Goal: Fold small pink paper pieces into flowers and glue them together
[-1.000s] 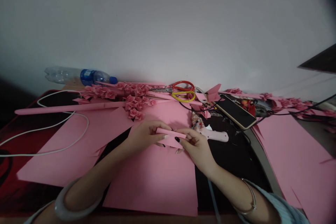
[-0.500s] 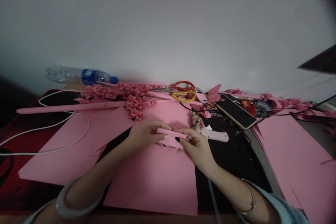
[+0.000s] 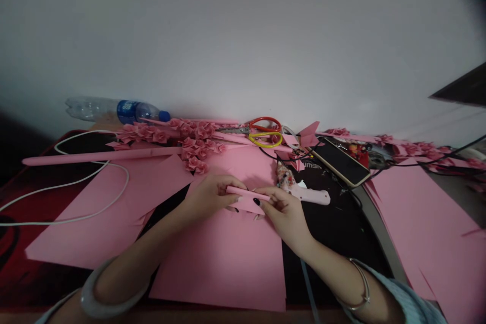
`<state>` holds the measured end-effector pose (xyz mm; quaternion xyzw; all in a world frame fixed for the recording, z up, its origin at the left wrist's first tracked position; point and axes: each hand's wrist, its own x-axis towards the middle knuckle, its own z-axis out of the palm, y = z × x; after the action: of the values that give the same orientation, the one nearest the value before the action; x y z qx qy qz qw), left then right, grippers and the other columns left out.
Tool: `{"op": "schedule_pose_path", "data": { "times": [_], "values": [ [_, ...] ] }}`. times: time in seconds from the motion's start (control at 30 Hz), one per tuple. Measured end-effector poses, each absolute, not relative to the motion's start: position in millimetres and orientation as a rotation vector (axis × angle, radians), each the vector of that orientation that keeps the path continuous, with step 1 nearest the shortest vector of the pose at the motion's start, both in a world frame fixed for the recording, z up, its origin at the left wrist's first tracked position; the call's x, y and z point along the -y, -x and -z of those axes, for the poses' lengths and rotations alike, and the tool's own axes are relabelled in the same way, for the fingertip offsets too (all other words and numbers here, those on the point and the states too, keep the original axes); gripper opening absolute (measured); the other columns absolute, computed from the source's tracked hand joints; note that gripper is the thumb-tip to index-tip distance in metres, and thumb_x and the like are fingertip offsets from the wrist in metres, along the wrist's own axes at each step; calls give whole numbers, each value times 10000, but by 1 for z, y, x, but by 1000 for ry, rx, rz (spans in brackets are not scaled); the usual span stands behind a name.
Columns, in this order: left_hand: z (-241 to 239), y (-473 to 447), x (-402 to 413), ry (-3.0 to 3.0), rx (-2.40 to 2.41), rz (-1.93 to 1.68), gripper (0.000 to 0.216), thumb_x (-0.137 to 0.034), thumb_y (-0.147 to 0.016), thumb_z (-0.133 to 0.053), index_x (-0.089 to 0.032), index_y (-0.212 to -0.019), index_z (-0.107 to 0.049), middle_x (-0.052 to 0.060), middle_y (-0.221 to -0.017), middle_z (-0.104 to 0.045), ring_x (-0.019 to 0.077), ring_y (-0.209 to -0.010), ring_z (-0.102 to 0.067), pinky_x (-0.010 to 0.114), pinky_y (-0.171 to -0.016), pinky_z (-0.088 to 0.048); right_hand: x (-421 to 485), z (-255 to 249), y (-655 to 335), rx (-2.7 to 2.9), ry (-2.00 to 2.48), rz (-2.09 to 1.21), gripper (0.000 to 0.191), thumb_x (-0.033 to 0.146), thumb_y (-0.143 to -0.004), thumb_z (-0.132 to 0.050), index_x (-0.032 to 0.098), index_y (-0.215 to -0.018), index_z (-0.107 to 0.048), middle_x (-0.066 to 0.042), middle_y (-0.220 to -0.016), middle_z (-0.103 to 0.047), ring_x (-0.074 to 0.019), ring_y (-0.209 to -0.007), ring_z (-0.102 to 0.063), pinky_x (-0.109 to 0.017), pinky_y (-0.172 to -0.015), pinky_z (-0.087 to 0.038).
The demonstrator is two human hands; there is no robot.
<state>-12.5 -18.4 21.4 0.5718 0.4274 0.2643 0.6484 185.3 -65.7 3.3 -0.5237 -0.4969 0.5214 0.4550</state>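
Note:
A small piece of pink paper (image 3: 247, 202) is held up between my two hands, its far edge rolled into a narrow tube. My left hand (image 3: 212, 195) pinches its left end, thumb on the near side. At the right end my right hand (image 3: 284, 212) grips it between thumb and fingers. Beneath both hands lies a large pink sheet (image 3: 228, 263). Just beyond them rest folded pink paper flowers (image 3: 197, 149) in clusters. Beside my right hand is a glue gun (image 3: 304, 193) with a pale handle and a speckled front.
Scissors (image 3: 266, 131) with red and yellow handles lie near the wall. A phone (image 3: 339, 162) is at the right, a plastic bottle (image 3: 114, 110) on its side at the left. More pink sheets (image 3: 429, 223) flank the middle, and a white cable (image 3: 76, 221) loops at left.
The paper's far edge looks rolled slightly tighter now. Both hands keep nearly the same place and grip; the view has shifted very slightly.

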Motion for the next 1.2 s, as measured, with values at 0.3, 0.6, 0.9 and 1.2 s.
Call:
{"op": "schedule_pose_path", "data": {
  "times": [0.3,0.6,0.9,1.2],
  "values": [
    [-8,17,16,-1371,-1000,-506,52,-196,-728,-619,-155,-699,-629,-38,-656,-567,163,-623,-703,258,-601,-578,63,1,-187,1388,1256,-1154,202,162,-759,-653,207,-938,-736,-45,-830,-742,-177,-716,-668,-273,-618,-523],
    [-10,10,29,-1549,-945,-330,110,-219,-759,-571,-179,-657,-569,-47,-600,-540,136,-582,-640,184,-507,-460,68,-9,-183,1731,1278,-1100,186,228,-857,-581,192,-676,-557,27,-604,-521,-121,-558,-455,-240,-526,-354],
    [-10,8,31,-1268,-819,-293,202,-245,-737,-628,-187,-634,-464,-77,-613,-459,166,-619,-704,224,-539,-544,70,-10,-185,1860,1294,-1053,295,236,-892,-507,219,-626,-381,74,-548,-334,-98,-503,-301,-236,-475,-228],
    [-27,17,22,-1175,-770,-288,223,-276,-722,-742,-159,-699,-553,-48,-625,-612,185,-630,-744,251,-585,-582,72,-12,-185,1764,1342,-953,392,315,-938,-484,236,-600,-300,75,-541,-279,-105,-497,-281,-251,-480,-216]
  ]
}}
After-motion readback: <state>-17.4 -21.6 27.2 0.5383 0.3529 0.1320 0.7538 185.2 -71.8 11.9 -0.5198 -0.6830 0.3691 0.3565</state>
